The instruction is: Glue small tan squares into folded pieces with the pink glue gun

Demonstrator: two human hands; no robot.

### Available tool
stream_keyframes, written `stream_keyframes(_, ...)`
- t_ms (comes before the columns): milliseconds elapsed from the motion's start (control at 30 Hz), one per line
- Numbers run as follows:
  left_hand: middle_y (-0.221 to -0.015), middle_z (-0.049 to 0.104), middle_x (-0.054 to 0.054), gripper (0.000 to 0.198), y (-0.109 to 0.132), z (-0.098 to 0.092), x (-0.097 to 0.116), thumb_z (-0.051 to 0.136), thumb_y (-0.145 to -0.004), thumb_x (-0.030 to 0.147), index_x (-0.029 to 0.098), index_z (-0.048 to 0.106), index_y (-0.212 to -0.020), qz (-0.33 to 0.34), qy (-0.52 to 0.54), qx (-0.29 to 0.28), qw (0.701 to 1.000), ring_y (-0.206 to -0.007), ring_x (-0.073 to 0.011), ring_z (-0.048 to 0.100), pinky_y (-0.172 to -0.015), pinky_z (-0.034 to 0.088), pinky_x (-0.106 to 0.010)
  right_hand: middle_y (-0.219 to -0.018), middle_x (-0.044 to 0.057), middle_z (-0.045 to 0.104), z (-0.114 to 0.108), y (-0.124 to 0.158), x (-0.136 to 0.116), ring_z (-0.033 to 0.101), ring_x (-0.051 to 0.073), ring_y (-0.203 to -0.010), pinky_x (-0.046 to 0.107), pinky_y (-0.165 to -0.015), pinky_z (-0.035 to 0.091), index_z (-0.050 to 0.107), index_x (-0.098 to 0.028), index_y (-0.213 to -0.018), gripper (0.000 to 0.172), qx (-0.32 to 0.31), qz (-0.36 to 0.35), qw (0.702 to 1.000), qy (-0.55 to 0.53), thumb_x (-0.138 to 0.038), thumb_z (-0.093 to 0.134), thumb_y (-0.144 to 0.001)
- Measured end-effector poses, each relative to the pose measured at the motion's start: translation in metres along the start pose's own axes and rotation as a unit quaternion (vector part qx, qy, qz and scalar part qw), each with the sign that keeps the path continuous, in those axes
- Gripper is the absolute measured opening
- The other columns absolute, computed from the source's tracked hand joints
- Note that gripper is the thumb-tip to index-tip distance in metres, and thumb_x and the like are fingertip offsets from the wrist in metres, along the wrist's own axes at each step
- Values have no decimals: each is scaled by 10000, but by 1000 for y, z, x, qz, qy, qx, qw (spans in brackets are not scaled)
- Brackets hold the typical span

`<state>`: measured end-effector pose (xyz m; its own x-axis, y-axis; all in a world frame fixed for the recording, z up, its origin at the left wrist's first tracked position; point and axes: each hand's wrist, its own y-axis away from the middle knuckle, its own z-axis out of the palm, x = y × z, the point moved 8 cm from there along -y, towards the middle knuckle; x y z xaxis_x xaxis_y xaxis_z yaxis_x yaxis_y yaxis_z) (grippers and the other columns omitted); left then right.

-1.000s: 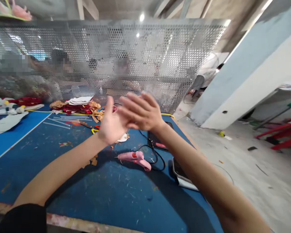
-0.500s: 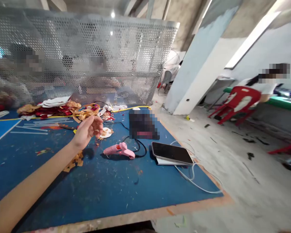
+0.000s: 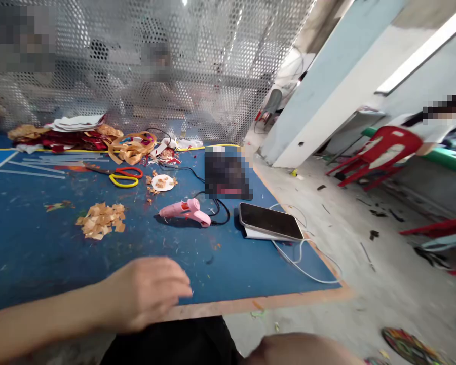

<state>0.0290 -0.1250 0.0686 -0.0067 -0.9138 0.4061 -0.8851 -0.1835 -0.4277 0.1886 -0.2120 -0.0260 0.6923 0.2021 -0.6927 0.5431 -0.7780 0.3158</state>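
Observation:
My left hand point(image 3: 154, 291) is low over the front edge of the blue table point(image 3: 228, 274), slightly blurred, back upward. Its fingers are loosely stretched to the right, and I see nothing in them. Beyond it lies a pink hot glue gun point(image 3: 186, 212) on its side with a black cord. A pile of small tan cut pieces point(image 3: 101, 220) is farther left. Behind are scissors point(image 3: 125, 176) with red and yellow handles and a white round piece point(image 3: 162, 182) with tan scraps. My right hand is not in view; a blurred patch of bare skin shows at the bottom edge.
A phone point(image 3: 271, 221) with a white cable rests at the table's right side. Clear glue sticks point(image 3: 41, 167), tan ribbon rolls point(image 3: 133, 147) and red and white material lie at the back before a perforated metal screen point(image 3: 197, 76). A person sits on a red chair point(image 3: 391, 147) at right.
My left hand has come back from above the scissors and tan pieces to the table's front edge, uncovering them. The view has tilted downward. The glue gun lies in the same place.

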Motion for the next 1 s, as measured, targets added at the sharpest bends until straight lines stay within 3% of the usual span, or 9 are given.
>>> stream_keyframes(67,-1014,716,-83,234,3,26,18,468,-910,158,128,611,-1093,26,-13,-53,998,-951,-193,652,-875,529,-294,-774,15,710,-49,-10,-13,659,157,-639,271,-618,525,675,-253,-952,190,107,-34,993,33,-300,510,-870)
stream_keyframes(167,-1240,644,-138,378,-3,63,31,491,-930,309,91,564,-1230,60,7,-110,992,-1168,-248,585,-1008,480,-347,-1176,145,635,-118,-52,-21,585,292,-1095,462,-917,480,587,-203,-1144,333,343,-53,930,117,-328,577,-836)
stream_keyframes(233,-1425,498,-124,525,-7,88,30,476,-934,420,122,464,-1365,75,15,-161,984,-1335,-263,444,-1122,368,-409,-1199,164,617,-129,-99,-16,560,330,-1123,496,-925,465,568,-184,-1146,432,351,-79,925,123,-342,666,-755)
stream_keyframes(333,-1516,355,-74,640,-8,108,3,448,-935,504,167,326,-1464,33,31,-231,972,-1433,-207,283,-1206,179,-395,-932,108,686,-136,-141,-2,644,244,-858,382,-772,517,593,-192,-943,147,356,-89,924,105,-247,493,-850)
stream_keyframes(533,-1494,400,-96,565,10,33,-105,306,-992,490,174,342,-1459,-157,-107,-164,968,-1409,-206,333,-1188,165,-417,-575,23,556,-191,-70,16,551,199,-580,312,-556,443,500,-227,-655,239,533,-50,839,98,-373,493,-844)
stream_keyframes(633,-1507,377,-112,580,15,1,-106,278,-997,486,167,300,-1480,-176,-167,-86,966,-1434,-221,276,-1187,142,-419,-507,4,498,-217,-34,23,506,190,-519,310,-512,398,475,-241,-572,304,608,8,789,90,-423,552,-803)
stream_keyframes(767,-1506,392,30,576,15,42,-70,361,-946,566,300,351,-1456,5,-56,-243,968,-1435,-175,273,-1197,139,-327,-509,0,518,-226,-27,33,507,186,-492,304,-483,394,521,-233,-587,267,638,34,769,32,-433,571,-756)
stream_keyframes(900,-1489,396,-140,598,9,30,-115,351,-961,511,155,388,-1439,-187,-181,-166,951,-1401,-277,343,-1153,217,-472,-458,-29,451,-219,-33,42,442,155,-447,281,-451,361,488,-231,-558,278,634,46,772,19,-420,587,-736)
stream_keyframes(1000,-1493,413,-66,682,5,44,-82,384,-904,617,193,384,-1438,-28,-102,-195,975,-1390,-222,366,-1154,261,-385,-422,-42,385,-213,-34,44,385,134,-421,263,-416,320,412,-241,-509,337,624,44,779,40,-419,592,-731)
